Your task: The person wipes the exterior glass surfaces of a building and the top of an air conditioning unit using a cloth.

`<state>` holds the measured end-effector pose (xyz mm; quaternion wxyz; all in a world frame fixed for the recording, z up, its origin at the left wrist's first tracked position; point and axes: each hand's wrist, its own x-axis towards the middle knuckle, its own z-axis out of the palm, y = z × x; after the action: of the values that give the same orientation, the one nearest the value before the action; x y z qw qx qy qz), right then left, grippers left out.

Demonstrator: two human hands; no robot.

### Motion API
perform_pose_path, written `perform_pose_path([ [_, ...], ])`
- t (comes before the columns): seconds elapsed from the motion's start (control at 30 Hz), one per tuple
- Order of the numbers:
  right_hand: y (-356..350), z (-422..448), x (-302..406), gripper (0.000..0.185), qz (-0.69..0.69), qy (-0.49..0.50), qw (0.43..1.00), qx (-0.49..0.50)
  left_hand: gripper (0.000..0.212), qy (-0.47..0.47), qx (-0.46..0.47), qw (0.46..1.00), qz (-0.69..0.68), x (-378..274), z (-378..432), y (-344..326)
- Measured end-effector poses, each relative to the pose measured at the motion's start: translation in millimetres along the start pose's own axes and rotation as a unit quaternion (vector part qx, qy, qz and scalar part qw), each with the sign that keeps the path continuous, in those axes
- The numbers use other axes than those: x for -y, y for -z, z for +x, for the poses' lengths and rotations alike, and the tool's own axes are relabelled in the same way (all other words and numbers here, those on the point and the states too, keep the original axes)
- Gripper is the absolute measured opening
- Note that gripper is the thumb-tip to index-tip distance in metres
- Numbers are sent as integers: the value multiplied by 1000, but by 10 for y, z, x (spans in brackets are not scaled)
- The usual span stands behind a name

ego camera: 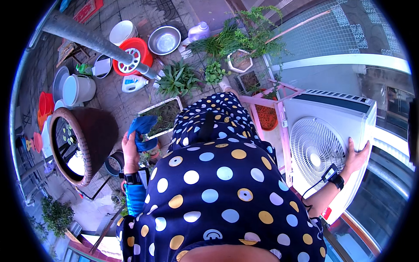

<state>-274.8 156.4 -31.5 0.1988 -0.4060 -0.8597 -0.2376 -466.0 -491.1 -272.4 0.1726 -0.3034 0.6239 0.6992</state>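
Observation:
My left hand (130,148) is closed around a folded blue cloth (142,132), held out over the paved ground beside a rectangular planter. Against the front edge of a white air-conditioner outdoor unit (316,131) rests my right hand (355,155), its fingers spread and nothing seen between them. A black device with a cable (329,172) is strapped at the right wrist, over the fan grille. Beneath the unit's near side runs a pink metal frame (285,140).
At left stands a large brown glazed jar (98,140) holding water and leaves. Beyond it are a white bucket (79,89), a red basin (150,57), a metal basin (164,40) and detergent bottles. A grey metal pole (95,41) crosses the upper left. Potted plants (178,78) are near my foot.

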Motion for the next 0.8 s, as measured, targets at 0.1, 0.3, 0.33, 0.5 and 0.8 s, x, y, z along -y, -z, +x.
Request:
perform_pose_path([
  [0.1,18,-6,5,81,2,-14,1000,22,20,0,13,1000,16,4,96,-51],
  [0.3,-15,17,-36,83,30,1,999,14,21,-8,32,998,46,-92,210,-230],
  [0.33,-16,15,-52,83,30,-2,999,18,20,-9,35,998,42,-109,207,-242],
  [0.5,-44,30,-65,80,19,22,1000,1,18,-14,31,998,48,-78,163,-192],
  [0.8,-114,80,-226,80,38,11,999,20,18,-11,-29,999,-37,266,-112,-20],
])
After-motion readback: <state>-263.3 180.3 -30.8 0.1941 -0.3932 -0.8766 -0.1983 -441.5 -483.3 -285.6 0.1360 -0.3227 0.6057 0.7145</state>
